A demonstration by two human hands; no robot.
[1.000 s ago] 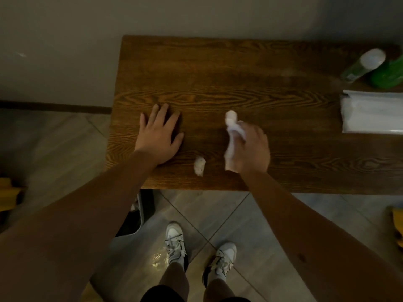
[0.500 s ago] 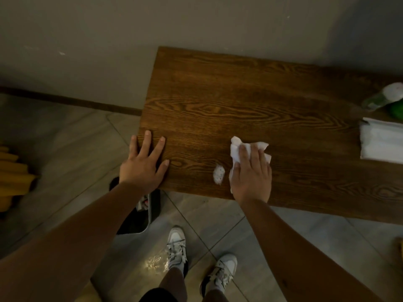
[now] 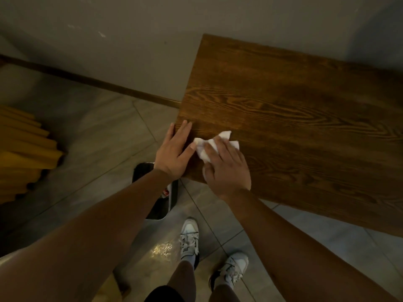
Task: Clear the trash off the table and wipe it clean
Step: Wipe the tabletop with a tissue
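Observation:
A dark wooden table (image 3: pixel 294 101) fills the right of the head view. My right hand (image 3: pixel 226 168) presses a crumpled white tissue (image 3: pixel 204 148) flat on the table's front left corner. My left hand (image 3: pixel 174 153) lies flat and open at the table's left edge, its thumb touching the tissue. A bit of white shows under my right thumb (image 3: pixel 205 172); I cannot tell whether it is the small paper scrap or part of the tissue. A black trash bin (image 3: pixel 158 205) stands on the floor right below the corner, partly hidden by my left forearm.
Tiled floor lies to the left and below. A yellow slatted object (image 3: pixel 24 153) sits at the far left. A wall with a dark baseboard (image 3: pixel 91 80) runs behind the table. My two white sneakers (image 3: pixel 189 238) stand by the bin.
My right hand has slid the tissue left to the table's corner. The small white scrap is no longer seen apart. My left hand shifted to the edge beside the tissue. The view swung left.

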